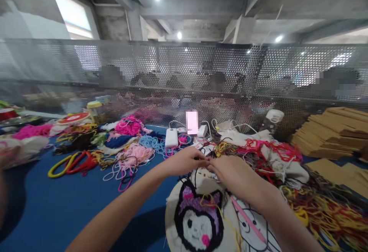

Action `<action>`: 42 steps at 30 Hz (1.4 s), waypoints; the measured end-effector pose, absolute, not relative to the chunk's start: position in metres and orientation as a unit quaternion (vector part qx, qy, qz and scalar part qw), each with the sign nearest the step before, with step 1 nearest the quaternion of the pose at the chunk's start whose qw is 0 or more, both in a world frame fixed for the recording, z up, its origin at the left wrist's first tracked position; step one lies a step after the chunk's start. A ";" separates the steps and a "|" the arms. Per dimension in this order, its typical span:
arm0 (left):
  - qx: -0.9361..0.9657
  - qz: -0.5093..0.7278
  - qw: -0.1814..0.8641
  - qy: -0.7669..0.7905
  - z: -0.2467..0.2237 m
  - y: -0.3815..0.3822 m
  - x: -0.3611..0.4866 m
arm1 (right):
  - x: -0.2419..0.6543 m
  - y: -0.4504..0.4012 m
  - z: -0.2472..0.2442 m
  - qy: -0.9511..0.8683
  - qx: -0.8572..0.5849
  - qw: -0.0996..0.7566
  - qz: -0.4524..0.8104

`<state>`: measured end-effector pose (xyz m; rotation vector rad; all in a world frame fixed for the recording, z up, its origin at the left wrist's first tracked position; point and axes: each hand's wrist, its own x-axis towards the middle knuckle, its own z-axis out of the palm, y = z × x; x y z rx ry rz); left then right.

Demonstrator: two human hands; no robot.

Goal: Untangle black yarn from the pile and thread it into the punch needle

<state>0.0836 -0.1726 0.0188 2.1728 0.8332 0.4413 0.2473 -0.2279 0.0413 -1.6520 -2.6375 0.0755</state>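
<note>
My left hand [188, 159] and my right hand [227, 169] meet fingertip to fingertip above the top edge of a round embroidery piece [176, 225]. Both are closed in a pinch; what lies between the fingers is too small to make out. The pale cloth carries a black, purple and white yarn character with a pink spot. A loose yellow yarn strand [225, 215] trails over its right side. Beneath my right forearm, a pink stick-like tool [249, 221] rests on a printed cartoon drawing [247, 240].
Scissors with red and yellow handles [82, 163] lie left on the blue table [57, 210]. Pink yarn [129, 125], blue yarn [152, 144] and mixed yarn [322, 213] are heaped around. Behind stand a white power bank [171, 137], a lit phone [192, 122] and a perforated metal screen [172, 60]. Brown cardboard [330, 133] is stacked right.
</note>
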 end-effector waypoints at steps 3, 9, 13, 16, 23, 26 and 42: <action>0.852 0.162 0.382 0.319 0.018 -0.171 0.084 | 0.254 -0.227 0.042 -0.854 -0.514 0.040 0.074; 0.862 0.135 0.376 0.312 0.016 -0.166 0.082 | 0.278 -0.225 0.048 -0.842 -0.518 0.067 0.135; 0.855 0.146 0.372 0.331 0.014 -0.163 0.080 | 0.296 -0.222 0.050 -0.814 -0.562 0.080 0.126; 0.857 0.143 0.371 0.327 0.011 -0.161 0.080 | 0.303 -0.220 0.051 -0.810 -0.569 0.081 0.118; 0.877 0.123 0.343 0.314 0.002 -0.156 0.080 | 0.306 -0.220 0.056 -0.805 -0.579 0.070 0.107; 0.885 0.106 0.340 0.299 0.002 -0.158 0.078 | 0.306 -0.218 0.056 -0.787 -0.609 0.058 0.085; 0.891 0.111 0.363 0.248 0.000 -0.162 0.081 | 0.301 -0.180 0.037 -0.725 -0.683 0.076 -0.045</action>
